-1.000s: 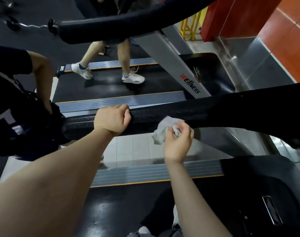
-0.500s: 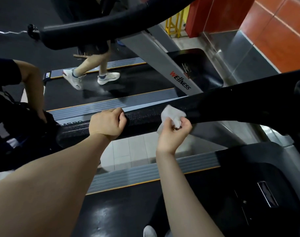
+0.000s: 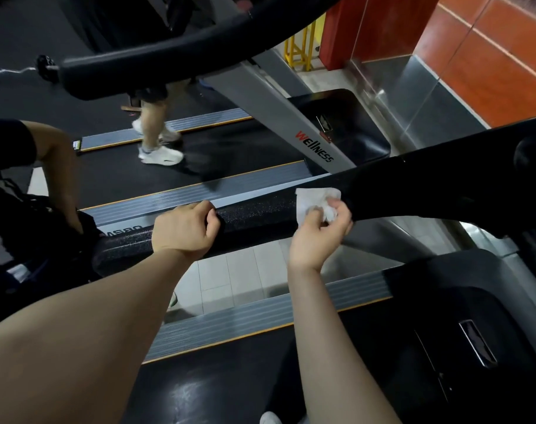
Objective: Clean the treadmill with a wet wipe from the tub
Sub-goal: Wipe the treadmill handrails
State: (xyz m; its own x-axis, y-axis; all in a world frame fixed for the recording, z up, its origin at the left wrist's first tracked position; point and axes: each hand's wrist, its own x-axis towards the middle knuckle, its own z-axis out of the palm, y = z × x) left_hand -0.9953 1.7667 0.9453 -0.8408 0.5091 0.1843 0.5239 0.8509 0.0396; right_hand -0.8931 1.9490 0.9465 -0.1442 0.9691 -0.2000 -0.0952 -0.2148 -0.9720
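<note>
A black padded treadmill handrail runs across the middle of the view, rising to the right. My left hand is wrapped around it. My right hand holds a crumpled white wet wipe and presses it flat against the rail, just right of the left hand. Below the rail lie this treadmill's grey side strip and dark belt. No tub of wipes shows.
A person walks on the neighbouring treadmill belt, white shoes visible. Another person in dark clothes stands at the left, close to the rail's end. That machine's black rail crosses the top. An orange wall is at right.
My right hand has slid the wipe up and to the right along the rail, spreading it flatter. My left hand has kept its grip. The walker's feet have stepped along the belt.
</note>
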